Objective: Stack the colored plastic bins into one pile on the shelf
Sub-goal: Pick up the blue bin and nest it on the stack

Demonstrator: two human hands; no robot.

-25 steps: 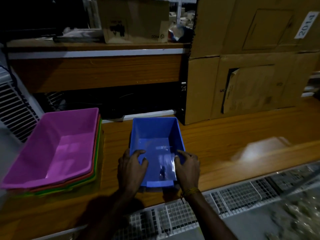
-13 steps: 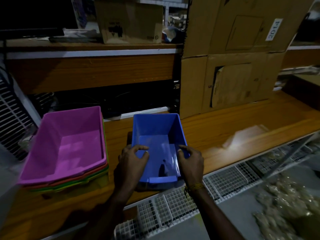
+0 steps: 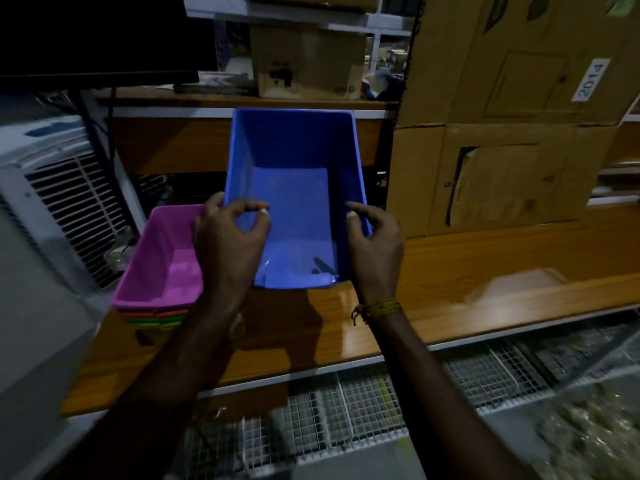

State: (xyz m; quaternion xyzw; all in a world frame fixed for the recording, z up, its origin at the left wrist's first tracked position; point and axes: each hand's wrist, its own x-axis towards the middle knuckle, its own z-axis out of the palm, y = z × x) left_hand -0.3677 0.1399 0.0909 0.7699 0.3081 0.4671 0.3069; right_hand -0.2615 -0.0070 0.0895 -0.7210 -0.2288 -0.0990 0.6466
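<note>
The blue bin (image 3: 294, 188) is held up off the wooden shelf (image 3: 467, 271), tilted with its open side toward the camera, its shadow on the boards at 6 o'clock below it. The left hand (image 3: 230, 244) grips its left wall, thumb inside and fingers (image 3: 213, 206) curled round the outside, while the right hand (image 3: 375, 244) grips the right wall, thumb tip on the inner face and the other fingers out of sight behind it. At 8 o'clock from the bin, the pile (image 3: 162, 268) sits on the shelf, pink bin on top, orange and green rims beneath, partly hidden by the left hand.
</note>
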